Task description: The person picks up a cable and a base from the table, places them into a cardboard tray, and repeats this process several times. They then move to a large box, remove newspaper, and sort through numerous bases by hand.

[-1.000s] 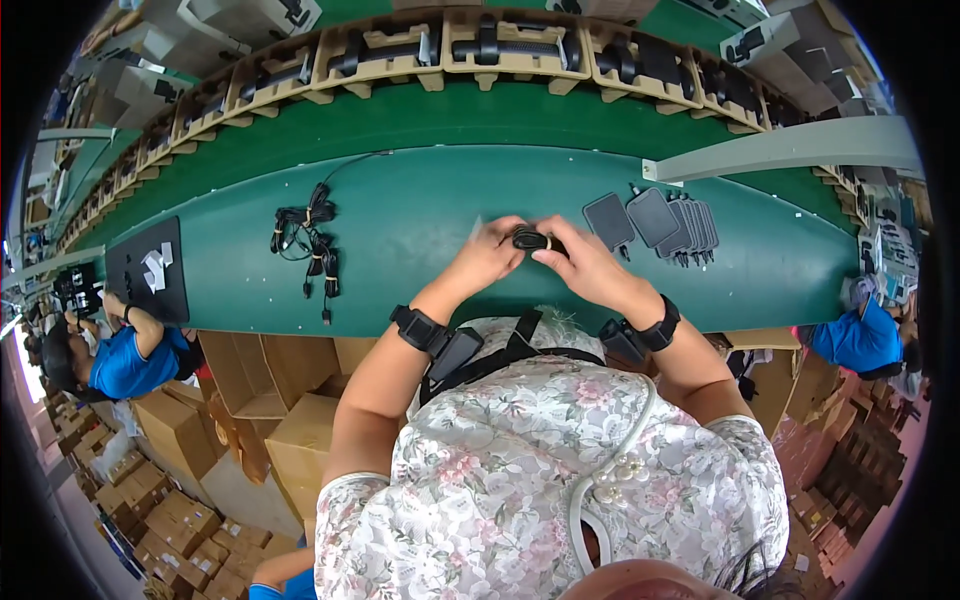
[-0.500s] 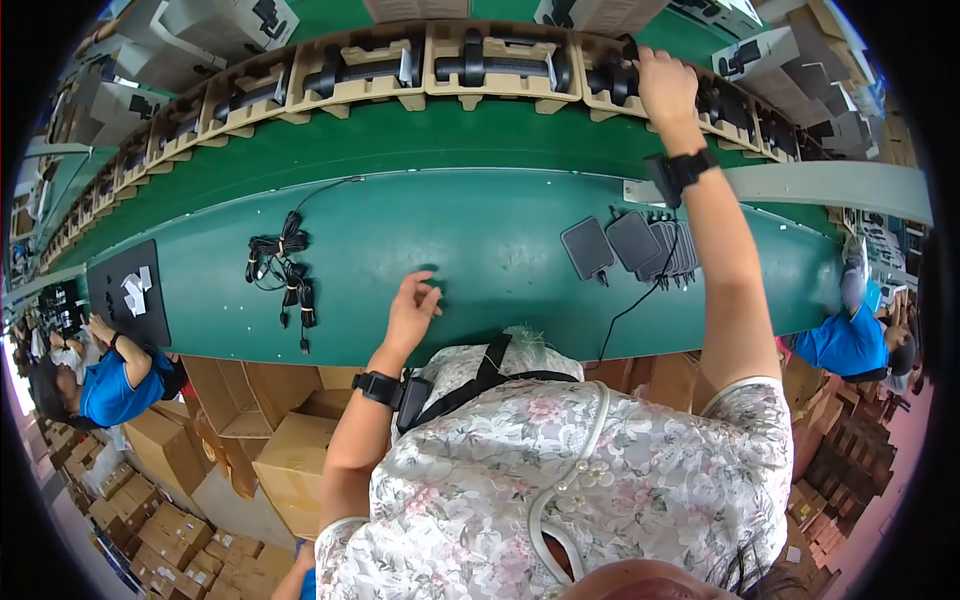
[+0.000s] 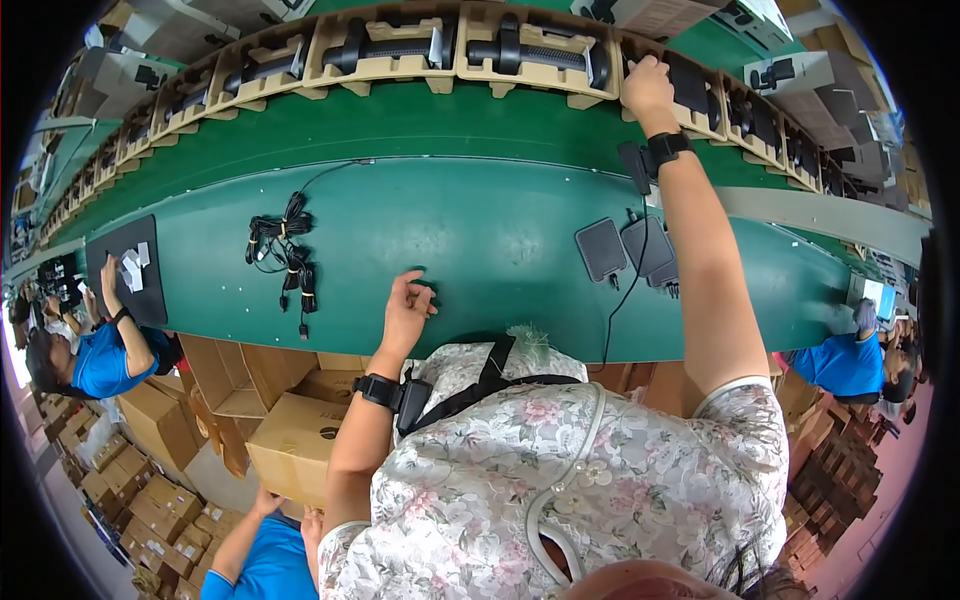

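My right hand [image 3: 648, 92] reaches to the far side, its fingers bent down into the left end of a tan moulded tray [image 3: 712, 122]. The fingertips are hidden, so what they grip I cannot make out. A flat black piece [image 3: 688, 82] lies in that tray, just right of the hand. Above the green table [image 3: 470, 240], my left hand [image 3: 408, 308] hovers with nothing in it, fingers loosely bent and apart. Bundled black cables [image 3: 285, 240] lie to its left. Several dark grey power adapters [image 3: 602, 250] lie below my right forearm.
A row of similar trays [image 3: 385, 75] with black parts curves along the far side. A metal rail [image 3: 820, 212] crosses at right. A black mat [image 3: 148, 290] holds white slips at left. Cartons [image 3: 290, 440] stand behind me, beside a co-worker in blue [image 3: 265, 560]. Other co-workers sit at both ends.
The tray row has shifted right relative to the table. My right hand sits lower over its tray, while my left hand has barely moved. A co-worker has come into view at the lower left.
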`<move>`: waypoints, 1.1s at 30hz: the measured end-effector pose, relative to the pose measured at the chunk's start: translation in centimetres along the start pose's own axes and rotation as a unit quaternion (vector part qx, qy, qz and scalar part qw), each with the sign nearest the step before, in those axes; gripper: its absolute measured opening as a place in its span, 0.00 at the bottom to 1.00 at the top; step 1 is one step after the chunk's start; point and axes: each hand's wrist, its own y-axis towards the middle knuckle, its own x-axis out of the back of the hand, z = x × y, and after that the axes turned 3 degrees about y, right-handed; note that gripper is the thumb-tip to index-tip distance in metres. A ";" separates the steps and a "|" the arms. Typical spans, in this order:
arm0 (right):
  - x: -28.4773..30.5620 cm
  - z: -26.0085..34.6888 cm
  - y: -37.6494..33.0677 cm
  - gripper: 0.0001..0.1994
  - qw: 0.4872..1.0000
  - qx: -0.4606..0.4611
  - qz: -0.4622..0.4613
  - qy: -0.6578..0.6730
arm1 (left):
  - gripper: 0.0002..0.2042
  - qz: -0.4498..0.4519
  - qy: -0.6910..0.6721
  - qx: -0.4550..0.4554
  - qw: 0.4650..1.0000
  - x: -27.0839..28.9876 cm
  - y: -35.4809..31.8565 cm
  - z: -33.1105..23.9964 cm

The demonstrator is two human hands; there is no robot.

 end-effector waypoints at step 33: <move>8.1 -1.2 -7.4 0.16 0.967 0.216 -0.052 0.124 | 0.11 -0.087 0.106 -0.004 0.991 3.4 -0.1 2.0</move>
